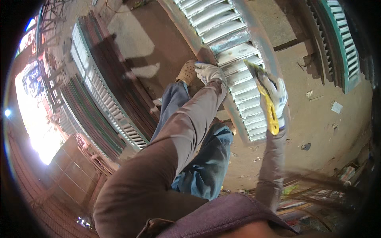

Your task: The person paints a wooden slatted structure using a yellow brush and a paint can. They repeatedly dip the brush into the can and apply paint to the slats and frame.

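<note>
A long steel louvered panel [244, 85], with bright slats set between two rusty side rails, slants down in front of me. My left hand [210, 73], in a white work glove, rests against its left rail with the fingers curled down at the edge. In my gloved right hand [277, 93] is a yellow-handled brush [271, 113], held over the slats near the right rail. Its narrow head points up and to the left, and the handle end sticks out below my fist. The brush's working side is turned away, and I cannot tell whether it touches the slats.
Stacked louvered panels [99, 85] lie to the left, beside long dark steel bars [119, 67]. More panels, one with a green frame [344, 47], stand at the far right. My shoe [186, 72] is close to the left rail. Small scraps [336, 107] lie on the dusty floor.
</note>
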Demonstrator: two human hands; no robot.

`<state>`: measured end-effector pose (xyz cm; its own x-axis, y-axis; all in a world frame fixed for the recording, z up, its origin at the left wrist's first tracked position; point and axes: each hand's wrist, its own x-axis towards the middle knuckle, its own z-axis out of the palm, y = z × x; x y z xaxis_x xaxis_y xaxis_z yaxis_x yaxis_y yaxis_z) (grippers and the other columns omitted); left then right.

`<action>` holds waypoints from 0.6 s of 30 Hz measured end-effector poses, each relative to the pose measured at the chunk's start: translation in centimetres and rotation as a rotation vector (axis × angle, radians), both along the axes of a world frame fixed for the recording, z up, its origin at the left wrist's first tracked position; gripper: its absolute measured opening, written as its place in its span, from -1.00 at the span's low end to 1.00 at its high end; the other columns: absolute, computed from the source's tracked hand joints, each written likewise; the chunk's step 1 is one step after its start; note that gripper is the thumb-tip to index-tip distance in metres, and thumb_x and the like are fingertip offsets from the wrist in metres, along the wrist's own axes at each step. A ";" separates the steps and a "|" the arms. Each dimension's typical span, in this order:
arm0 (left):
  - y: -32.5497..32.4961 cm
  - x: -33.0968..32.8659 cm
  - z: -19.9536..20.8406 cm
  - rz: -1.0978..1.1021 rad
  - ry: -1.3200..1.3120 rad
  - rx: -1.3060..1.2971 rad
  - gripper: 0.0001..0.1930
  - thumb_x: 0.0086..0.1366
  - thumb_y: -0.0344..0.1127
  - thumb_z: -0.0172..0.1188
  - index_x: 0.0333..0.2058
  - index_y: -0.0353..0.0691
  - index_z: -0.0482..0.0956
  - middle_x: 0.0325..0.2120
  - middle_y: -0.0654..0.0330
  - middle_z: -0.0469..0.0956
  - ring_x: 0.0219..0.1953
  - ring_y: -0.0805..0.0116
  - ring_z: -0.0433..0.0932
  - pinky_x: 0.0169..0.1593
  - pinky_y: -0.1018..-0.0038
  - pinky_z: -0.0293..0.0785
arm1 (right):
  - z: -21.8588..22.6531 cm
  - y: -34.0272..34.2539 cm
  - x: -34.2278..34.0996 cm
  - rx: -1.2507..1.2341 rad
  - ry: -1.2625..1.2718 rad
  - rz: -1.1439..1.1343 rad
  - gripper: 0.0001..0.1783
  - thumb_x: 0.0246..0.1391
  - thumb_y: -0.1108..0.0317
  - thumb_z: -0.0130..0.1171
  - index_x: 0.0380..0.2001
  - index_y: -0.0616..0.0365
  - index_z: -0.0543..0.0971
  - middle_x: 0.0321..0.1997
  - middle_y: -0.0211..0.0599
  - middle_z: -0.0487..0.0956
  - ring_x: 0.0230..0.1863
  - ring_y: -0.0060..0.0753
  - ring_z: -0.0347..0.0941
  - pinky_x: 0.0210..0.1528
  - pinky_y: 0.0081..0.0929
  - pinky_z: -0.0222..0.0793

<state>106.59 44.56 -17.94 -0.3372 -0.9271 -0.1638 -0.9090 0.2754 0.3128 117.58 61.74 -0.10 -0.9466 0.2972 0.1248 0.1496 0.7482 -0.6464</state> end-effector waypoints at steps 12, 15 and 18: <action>-0.6 2.3 -0.9 0.081 -0.029 0.310 -0.54 0.42 -0.06 -0.17 0.06 -0.26 0.48 -0.02 0.03 0.53 -0.02 0.14 0.52 0.04 0.41 0.43 | -12.0 5.7 -10.3 0.530 0.153 0.570 -0.72 -0.12 0.21 0.32 -0.24 -0.30 0.63 -0.02 -0.57 0.52 0.07 -0.39 0.41 0.02 -0.33 0.45; 0.1 1.7 0.8 0.057 -0.105 0.276 -0.49 0.44 -0.02 -0.24 0.07 -0.29 0.47 0.01 -0.01 0.52 0.01 0.10 0.51 0.07 0.40 0.42 | -13.3 6.1 -11.5 0.603 0.140 0.568 -0.71 -0.10 0.18 0.31 -0.22 -0.32 0.61 0.02 -0.59 0.50 0.14 -0.42 0.34 0.12 -0.27 0.36; 0.7 0.7 2.2 -0.014 -0.083 0.261 -0.43 0.46 0.02 -0.31 0.08 -0.32 0.46 0.04 -0.04 0.51 0.05 0.06 0.50 0.11 0.39 0.40 | -12.4 6.5 -11.2 0.610 0.030 0.614 -0.72 -0.08 0.18 0.25 -0.21 -0.34 0.59 0.06 -0.63 0.48 0.17 -0.40 0.28 0.22 -0.17 0.21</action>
